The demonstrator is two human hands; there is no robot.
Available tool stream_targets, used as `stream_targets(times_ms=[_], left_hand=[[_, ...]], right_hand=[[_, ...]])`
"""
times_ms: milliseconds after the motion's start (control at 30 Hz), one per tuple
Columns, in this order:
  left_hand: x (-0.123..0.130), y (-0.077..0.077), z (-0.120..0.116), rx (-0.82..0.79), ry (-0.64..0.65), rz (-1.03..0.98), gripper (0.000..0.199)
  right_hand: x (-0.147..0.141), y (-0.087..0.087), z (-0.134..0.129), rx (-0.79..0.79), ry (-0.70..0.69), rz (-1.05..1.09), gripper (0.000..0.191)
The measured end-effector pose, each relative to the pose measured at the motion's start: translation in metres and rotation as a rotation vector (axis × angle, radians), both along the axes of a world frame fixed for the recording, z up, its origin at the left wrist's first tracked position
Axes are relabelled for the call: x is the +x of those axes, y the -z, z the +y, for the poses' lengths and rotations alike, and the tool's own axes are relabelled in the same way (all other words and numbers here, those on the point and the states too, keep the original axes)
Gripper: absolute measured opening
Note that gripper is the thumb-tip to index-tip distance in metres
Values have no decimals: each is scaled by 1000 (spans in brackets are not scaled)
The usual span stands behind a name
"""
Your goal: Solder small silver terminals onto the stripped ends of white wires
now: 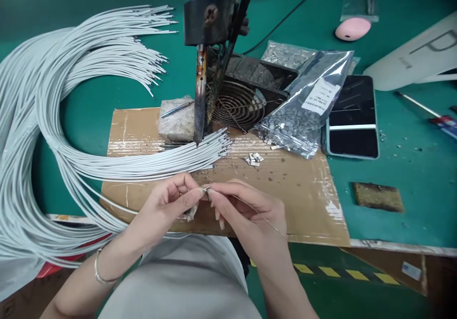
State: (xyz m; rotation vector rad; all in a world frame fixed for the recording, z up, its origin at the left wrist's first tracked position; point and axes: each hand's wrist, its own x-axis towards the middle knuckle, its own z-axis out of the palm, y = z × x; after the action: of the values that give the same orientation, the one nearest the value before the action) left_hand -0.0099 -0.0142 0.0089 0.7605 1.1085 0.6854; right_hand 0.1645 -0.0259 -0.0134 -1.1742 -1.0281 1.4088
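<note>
My left hand (pixel 171 200) is closed in a pinch, its thumb and forefinger meeting the right fingertips over a tiny piece that is mostly hidden. My right hand (pixel 250 209) is closed too, and a thin silvery solder wire (pixel 268 223) runs through its fingers and across its back. Just beyond both hands, a bundle of white cables (pixel 171 163) lies with its stripped ends to the right. Above these ends a soldering iron (pixel 200 90) hangs tip down in a stand. Small metal terminals (pixel 253 159) are heaped on the cardboard (pixel 303 200).
Behind the iron is a black fan (pixel 239 104). Beside it lie a silvery bag of parts (pixel 303 114) and a phone (pixel 352 119). Farther right are a brown sponge (pixel 378 197) and a screwdriver (pixel 421 105). A large cable coil (pixel 21 133) fills the left.
</note>
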Motion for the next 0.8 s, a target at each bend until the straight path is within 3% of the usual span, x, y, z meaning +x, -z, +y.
stream_targets(times_ms=[267, 800], left_hand=[[4, -5, -2, 74, 35, 63, 32], [4, -7, -4, 63, 95, 116, 33]], right_hand=[[5, -2, -4, 4, -12, 4, 16], [17, -7, -2, 67, -88, -96, 16]])
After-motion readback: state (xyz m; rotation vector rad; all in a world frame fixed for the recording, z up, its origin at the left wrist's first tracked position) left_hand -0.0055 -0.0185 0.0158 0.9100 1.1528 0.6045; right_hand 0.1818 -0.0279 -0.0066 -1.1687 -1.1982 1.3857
